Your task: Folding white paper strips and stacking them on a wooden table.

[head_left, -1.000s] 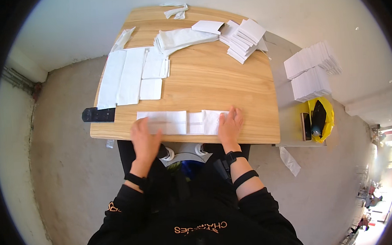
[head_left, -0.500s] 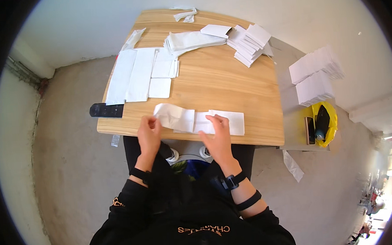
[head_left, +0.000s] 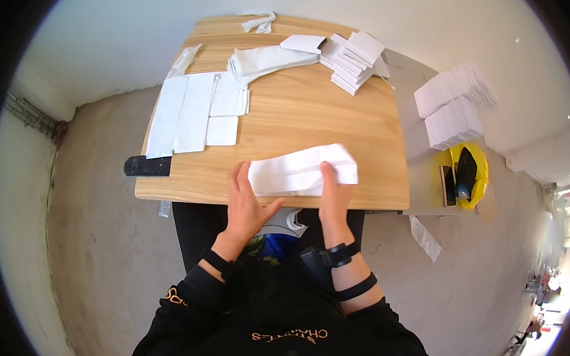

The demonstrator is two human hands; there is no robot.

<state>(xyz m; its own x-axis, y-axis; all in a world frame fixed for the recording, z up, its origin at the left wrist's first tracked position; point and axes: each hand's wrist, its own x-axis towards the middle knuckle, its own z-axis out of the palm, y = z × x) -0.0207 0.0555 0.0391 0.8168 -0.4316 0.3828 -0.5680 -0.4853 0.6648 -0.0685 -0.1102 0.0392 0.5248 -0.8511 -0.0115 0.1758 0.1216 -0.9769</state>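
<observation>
Pressing flat on the wooden table (head_left: 359,119), the left hand (head_left: 244,202) is steadying the near-left end of the white paper sheet (head_left: 301,171), fingers spread and gripping nothing. The right hand (head_left: 333,195) is pinning its near edge, palm down. Half a second ago this sheet lay longer along the table's near edge; now it is doubled shorter, so a fold is being made. Farther across the table, flat white sheets (head_left: 191,112) and folded stacks (head_left: 353,58) are lying.

A folded sheet (head_left: 301,171) is lying on the tabletop's (head_left: 308,122) near edge, between both hands. Flat sheets (head_left: 188,112) are lying far left, stacks (head_left: 353,61) sitting far right.
</observation>
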